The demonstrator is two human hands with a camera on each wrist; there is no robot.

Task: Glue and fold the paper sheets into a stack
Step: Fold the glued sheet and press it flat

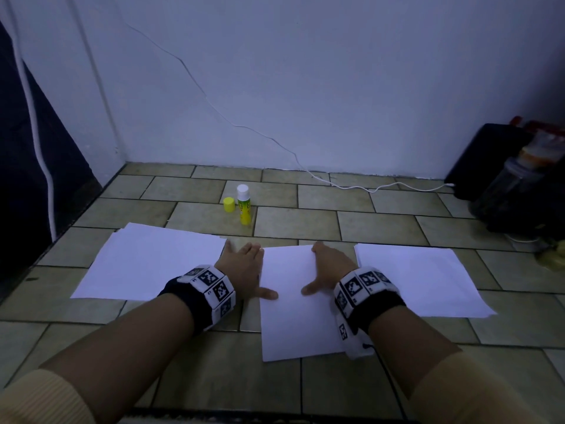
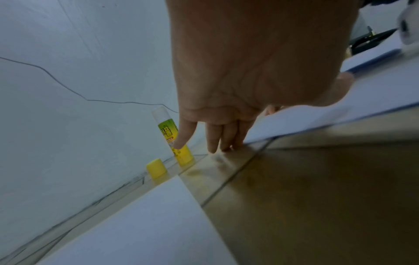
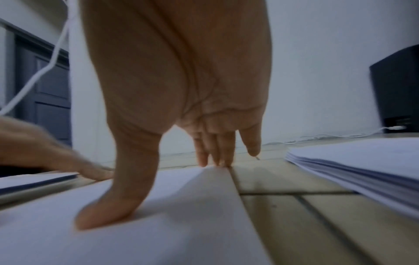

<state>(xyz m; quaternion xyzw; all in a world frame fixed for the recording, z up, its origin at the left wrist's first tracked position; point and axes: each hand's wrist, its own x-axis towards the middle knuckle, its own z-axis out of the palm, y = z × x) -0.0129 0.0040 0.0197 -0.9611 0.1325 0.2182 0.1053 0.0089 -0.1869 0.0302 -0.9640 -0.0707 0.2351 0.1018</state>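
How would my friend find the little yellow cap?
Look at the tiled floor near the white wall, beyond the paper sheets. The glue stick stands upright there; the yellow cap sits just left of it, short, plain and separate.

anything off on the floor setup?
Only small things: the glue stick stands uncapped, its yellow cap loose beside it. The left paper pile is slightly fanned. No spills or tears show.

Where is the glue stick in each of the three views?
Head: glue stick upright on the tiles, beyond the hands.
Left wrist: glue stick mid-left, behind the little finger.
Right wrist: not in view.
Shared landmark: middle sheet.
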